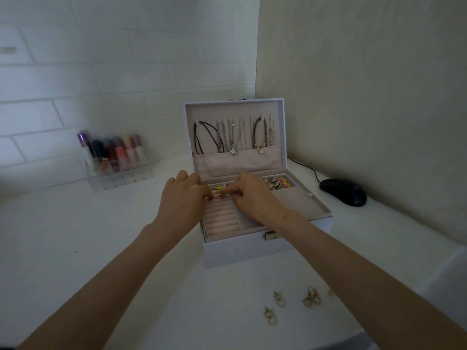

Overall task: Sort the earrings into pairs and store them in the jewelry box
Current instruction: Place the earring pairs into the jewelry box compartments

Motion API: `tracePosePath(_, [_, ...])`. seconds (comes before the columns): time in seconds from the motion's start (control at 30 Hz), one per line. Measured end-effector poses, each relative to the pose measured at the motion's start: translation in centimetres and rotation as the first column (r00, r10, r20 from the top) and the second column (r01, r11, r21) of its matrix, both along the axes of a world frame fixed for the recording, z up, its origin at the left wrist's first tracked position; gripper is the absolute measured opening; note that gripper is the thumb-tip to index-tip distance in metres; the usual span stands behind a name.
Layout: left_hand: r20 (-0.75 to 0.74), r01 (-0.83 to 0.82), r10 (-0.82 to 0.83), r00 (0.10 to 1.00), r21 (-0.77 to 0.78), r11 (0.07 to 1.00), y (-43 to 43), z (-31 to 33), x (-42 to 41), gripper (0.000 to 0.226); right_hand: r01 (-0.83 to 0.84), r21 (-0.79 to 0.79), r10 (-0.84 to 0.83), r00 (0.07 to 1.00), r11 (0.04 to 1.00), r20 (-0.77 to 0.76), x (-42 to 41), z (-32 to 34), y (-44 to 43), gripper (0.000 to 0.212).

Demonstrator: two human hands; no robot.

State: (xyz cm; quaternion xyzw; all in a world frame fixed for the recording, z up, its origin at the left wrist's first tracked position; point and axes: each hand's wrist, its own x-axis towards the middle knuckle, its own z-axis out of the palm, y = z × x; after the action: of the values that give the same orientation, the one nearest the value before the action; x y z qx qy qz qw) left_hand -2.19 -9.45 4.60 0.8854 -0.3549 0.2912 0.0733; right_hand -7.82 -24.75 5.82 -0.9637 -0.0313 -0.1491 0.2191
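White jewelry box (252, 251) stands open; my left hand (182, 200) and right hand (255, 198), fingers curled, meet tip to tip over its 10 o'clock compartments. Cannot tell whether they pinch anything. Loose earrings (279, 300) lie on the table (101, 248) at the box's 5 o'clock.

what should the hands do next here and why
Probably lower the small earrings into the jewelry box compartment: the left hand and right hand both pinch them just over it, and loose earrings lie on the table in front, unsorted.
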Motion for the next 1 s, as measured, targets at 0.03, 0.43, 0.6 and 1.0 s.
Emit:
tracePosePath(0.03, [0.017,0.004,-0.005,1.0,0.017,1.0,0.1,0.1,0.0,0.02,-0.009,-0.021,0.009,1.0,1.0,-0.009,0.0,0.0,0.0,0.034])
tracePosePath(0.43, [0.085,0.021,-0.025,0.996,0.041,0.999,0.5,-0.1,-0.5,0.02,-0.005,-0.01,0.004,0.999,1.0,-0.04,0.3,-0.3,-0.3,0.031])
tracePosePath(0.6, [0.039,0.029,-0.032,0.999,0.077,0.997,0.4,0.2,-0.4,0.025,-0.016,0.018,0.017,0.997,1.0,-0.078,0.3,-0.1,-0.3,0.031])
tracePosePath(1.0, [-0.054,0.142,-0.165,0.985,-0.303,0.942,0.5,-0.1,-7.2,0.01,0.012,0.114,-0.027,0.992,0.993,0.125,-7.1,1.1,-2.7,0.024])
